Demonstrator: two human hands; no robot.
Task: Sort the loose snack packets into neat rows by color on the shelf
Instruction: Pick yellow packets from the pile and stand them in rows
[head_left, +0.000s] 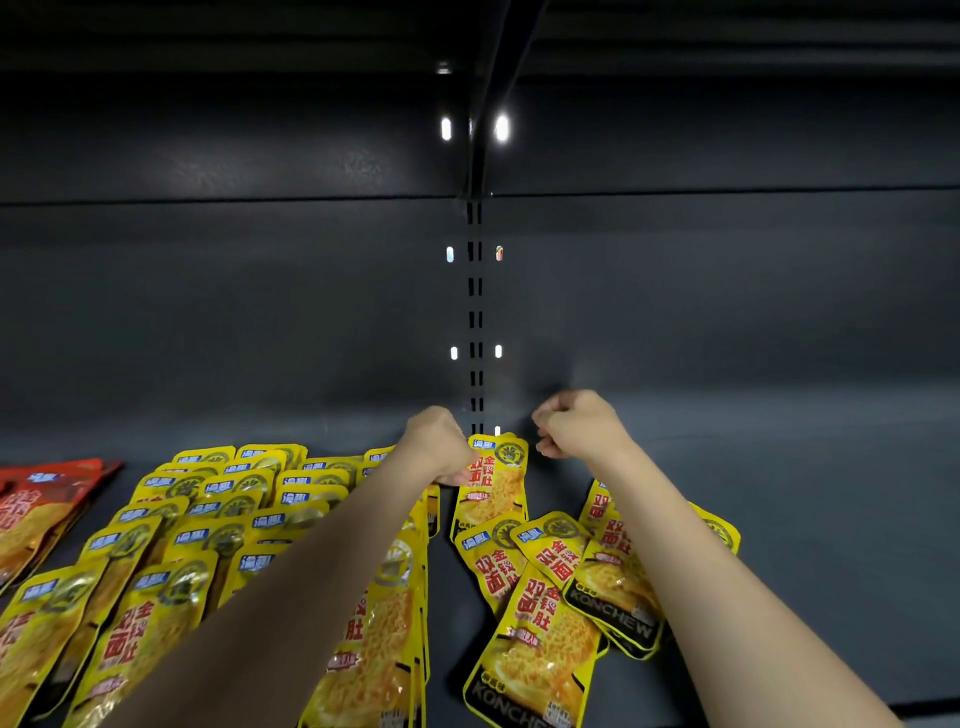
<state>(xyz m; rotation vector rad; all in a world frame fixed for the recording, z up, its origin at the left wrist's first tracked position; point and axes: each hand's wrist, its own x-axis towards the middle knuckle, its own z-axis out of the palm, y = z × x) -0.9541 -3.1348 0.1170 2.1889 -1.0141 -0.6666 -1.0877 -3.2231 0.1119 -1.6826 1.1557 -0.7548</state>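
Glossy yellow foil snack packets (218, 525) rowed at 9 o'clock; loose yellow heap (561, 577) at 5 o'clock unsorted. Left hand (436, 447) apparently pinches upright yellow packet (493, 483); right hand (576, 423) curled, holding nothing.

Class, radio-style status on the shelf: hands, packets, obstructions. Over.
Left hand gripping upright yellow packet at the back. Right hand curled, empty. Loose yellow pile unsorted below. Nothing in the way.

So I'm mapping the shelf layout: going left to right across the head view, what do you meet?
Red packets → neat yellow rows → left hand gripping an upright yellow packet → right hand, above the loose yellow pile.
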